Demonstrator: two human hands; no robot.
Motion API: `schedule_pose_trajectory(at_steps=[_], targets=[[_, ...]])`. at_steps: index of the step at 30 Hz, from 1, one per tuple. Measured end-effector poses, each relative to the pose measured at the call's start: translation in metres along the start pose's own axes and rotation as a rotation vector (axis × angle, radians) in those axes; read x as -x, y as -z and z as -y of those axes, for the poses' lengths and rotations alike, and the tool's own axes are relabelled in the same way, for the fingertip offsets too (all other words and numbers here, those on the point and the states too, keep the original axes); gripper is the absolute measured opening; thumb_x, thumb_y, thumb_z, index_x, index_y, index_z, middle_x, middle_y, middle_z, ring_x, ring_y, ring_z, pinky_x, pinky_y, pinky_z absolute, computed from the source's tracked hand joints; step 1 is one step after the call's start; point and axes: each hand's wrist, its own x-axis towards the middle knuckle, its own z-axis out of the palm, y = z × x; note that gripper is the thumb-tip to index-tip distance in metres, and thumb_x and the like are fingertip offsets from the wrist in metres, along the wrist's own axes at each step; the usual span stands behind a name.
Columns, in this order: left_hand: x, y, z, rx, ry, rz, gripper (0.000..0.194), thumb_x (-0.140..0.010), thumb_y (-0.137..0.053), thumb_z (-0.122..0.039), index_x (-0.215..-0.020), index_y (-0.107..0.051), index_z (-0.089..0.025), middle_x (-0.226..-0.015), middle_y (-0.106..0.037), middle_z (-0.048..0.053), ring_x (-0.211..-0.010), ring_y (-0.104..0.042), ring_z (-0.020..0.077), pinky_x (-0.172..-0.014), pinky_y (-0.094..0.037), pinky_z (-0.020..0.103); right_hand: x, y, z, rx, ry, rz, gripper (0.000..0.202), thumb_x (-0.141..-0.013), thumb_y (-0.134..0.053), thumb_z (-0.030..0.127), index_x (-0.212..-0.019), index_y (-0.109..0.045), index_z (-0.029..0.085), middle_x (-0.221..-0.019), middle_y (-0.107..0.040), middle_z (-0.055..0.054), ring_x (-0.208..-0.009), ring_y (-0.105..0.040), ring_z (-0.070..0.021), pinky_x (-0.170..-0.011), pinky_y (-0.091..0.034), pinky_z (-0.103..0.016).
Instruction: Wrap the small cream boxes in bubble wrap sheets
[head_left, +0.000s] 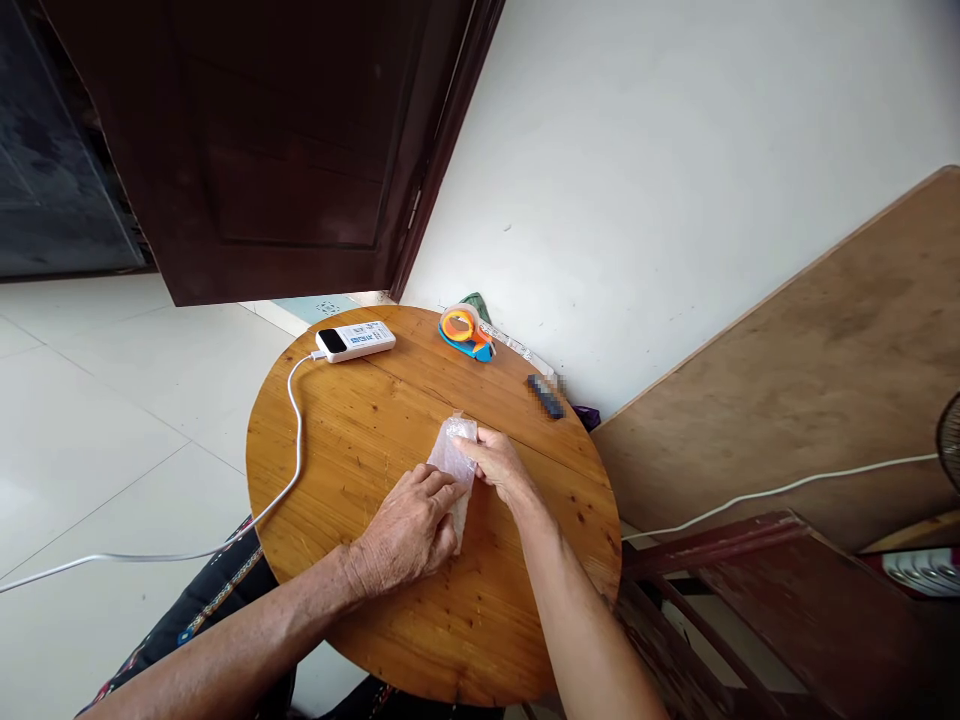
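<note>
A small bundle of clear bubble wrap (454, 455) lies on the round wooden table (337, 430), its long side pointing away from me. What is inside the wrap, if anything, cannot be made out. My left hand (416, 515) rests across the bundle's near half, fingers bent over it and thumb tucked at the near end. At the far right edge, my right hand (495, 460) grips the wrap, with the thumb on top and the other fingers partly hidden at the side.
A tape dispenser (466, 335) with an orange hub sits at the table's far edge. To its right lies a dark, blurred-out object (545, 397). A white power bank (355, 341) with a white cable (298, 440) is at the far left. Wall (600, 200) and door (285, 150) stand behind.
</note>
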Motion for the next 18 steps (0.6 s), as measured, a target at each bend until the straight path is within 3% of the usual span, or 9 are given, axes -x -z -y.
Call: schedule_pose_trajectory(at_steps=[4, 10, 18], targets=[[0.000, -0.001, 0.001, 0.004, -0.015, -0.015, 0.043, -0.080, -0.045, -0.010, -0.120, -0.062, -0.012, -0.114, -0.066, 0.012, -0.102, -0.054, 0.0271, -0.095, -0.048, 0.045, -0.009, -0.001, -0.007, -0.023, 0.052, -0.022, 0.024, -0.060, -0.070, 0.037, -0.070, -0.065, 0.016, -0.056, -0.057, 0.004, -0.050, -0.046, -0.0096, -0.048, -0.035, -0.022], [0.001, -0.002, 0.002, 0.026, -0.012, -0.016, 0.046, -0.078, -0.045, -0.009, -0.121, -0.061, -0.011, -0.118, -0.066, 0.012, -0.102, -0.055, 0.0263, -0.095, -0.048, 0.043, -0.015, -0.004, -0.014, -0.050, 0.102, -0.044, 0.023, -0.056, -0.073, 0.035, -0.066, -0.064, 0.016, -0.058, -0.059, 0.002, -0.053, -0.047, -0.0122, -0.051, -0.035, -0.025], [0.001, -0.007, 0.007, 0.024, -0.004, -0.042, 0.042, -0.078, -0.046, -0.011, -0.117, -0.064, -0.010, -0.114, -0.067, 0.012, -0.102, -0.054, 0.0263, -0.097, -0.046, 0.041, 0.011, -0.004, 0.000, -0.149, 0.261, -0.096, 0.028, -0.067, -0.071, 0.042, -0.074, -0.055, 0.020, -0.063, -0.054, 0.005, -0.059, -0.045, -0.0114, -0.057, -0.037, -0.023]])
